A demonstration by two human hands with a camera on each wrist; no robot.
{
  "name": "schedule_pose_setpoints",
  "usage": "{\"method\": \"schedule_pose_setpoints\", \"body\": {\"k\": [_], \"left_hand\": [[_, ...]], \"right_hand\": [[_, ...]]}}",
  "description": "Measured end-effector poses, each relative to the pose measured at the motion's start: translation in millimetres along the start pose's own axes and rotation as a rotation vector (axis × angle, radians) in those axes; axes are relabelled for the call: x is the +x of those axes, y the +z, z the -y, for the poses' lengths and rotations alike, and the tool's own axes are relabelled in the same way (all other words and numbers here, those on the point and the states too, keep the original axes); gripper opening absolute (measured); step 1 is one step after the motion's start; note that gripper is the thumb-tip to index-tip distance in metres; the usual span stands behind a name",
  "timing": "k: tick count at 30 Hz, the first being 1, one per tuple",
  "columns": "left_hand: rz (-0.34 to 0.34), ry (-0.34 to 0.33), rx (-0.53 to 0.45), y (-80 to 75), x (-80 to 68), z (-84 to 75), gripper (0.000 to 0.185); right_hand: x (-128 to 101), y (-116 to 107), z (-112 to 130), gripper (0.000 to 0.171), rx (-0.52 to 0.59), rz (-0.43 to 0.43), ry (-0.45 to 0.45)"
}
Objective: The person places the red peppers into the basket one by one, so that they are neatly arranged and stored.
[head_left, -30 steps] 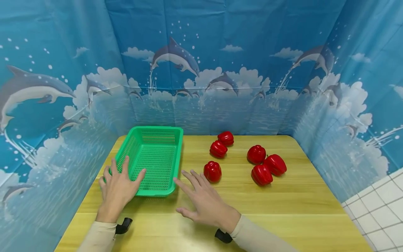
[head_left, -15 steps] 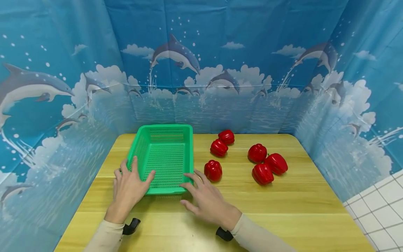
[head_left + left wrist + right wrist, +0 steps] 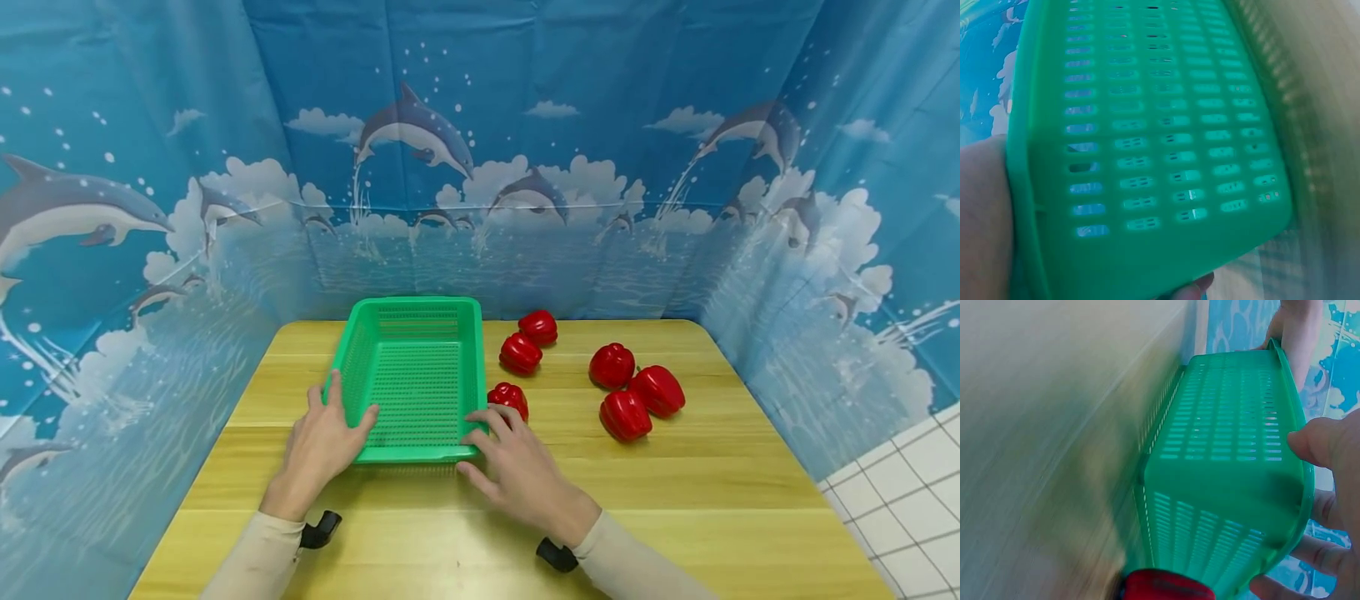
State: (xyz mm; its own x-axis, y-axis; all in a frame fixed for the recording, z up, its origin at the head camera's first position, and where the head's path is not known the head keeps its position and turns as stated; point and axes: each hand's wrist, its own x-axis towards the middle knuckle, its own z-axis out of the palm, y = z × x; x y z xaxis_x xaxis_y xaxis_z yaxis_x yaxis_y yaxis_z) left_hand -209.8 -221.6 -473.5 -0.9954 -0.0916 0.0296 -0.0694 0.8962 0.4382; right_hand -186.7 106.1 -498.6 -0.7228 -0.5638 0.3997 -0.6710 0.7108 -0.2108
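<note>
An empty green plastic basket (image 3: 420,454) with slotted walls stands left of the table's middle. My left hand (image 3: 318,446) grips its near left corner, with fingers along the left side and the thumb over the near rim; a fingertip shows below the wall in the left wrist view. At the near right corner, my right hand (image 3: 525,479) holds the basket, its thumb (image 3: 1316,442) against the near wall and fingers over the right rim. One red bell pepper (image 3: 508,397) sits close beside the right wall, partly hidden behind the right hand's fingers.
Two red bell peppers (image 3: 521,354) lie behind, toward the table's back edge. Farther right is a cluster of three more bell peppers (image 3: 626,415). The wooden table (image 3: 720,500) is bounded by a blue dolphin-print curtain (image 3: 600,275) at the back and sides.
The basket has slid to the right across the table, and both hands have shifted right with it. My right hand has come from beside the basket onto its corner. The peppers stayed put.
</note>
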Motion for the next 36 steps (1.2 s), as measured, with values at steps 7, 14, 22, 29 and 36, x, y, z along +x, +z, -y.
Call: {"method": "schedule_pose_setpoints", "body": {"k": [7,14,22,29,36], "left_hand": [[-0.003,0.01,-0.008,7.3,-1.1,-3.7,0.108],[-0.01,0.027,0.0,12.5,-3.3,-12.7,0.105],[-0.01,0.048,-0.017,20.3,-7.4,-27.0,0.105],[-0.011,0.062,-0.025,25.8,-9.3,-37.0,0.107],[-0.024,0.04,-0.02,28.4,-12.6,-40.0,0.107]], "right_hand": [[-6,-6,-8,0.033,-0.007,-0.038,-0.022],[-15,-9,-15,0.031,-0.015,-0.065,-0.022],[-25,-14,-24,0.024,-0.018,-0.125,-0.026],[-36,-20,-31,0.026,-0.039,-0.13,-0.015],[-45,-8,-65,0.049,0.078,-0.174,-0.032]]}}
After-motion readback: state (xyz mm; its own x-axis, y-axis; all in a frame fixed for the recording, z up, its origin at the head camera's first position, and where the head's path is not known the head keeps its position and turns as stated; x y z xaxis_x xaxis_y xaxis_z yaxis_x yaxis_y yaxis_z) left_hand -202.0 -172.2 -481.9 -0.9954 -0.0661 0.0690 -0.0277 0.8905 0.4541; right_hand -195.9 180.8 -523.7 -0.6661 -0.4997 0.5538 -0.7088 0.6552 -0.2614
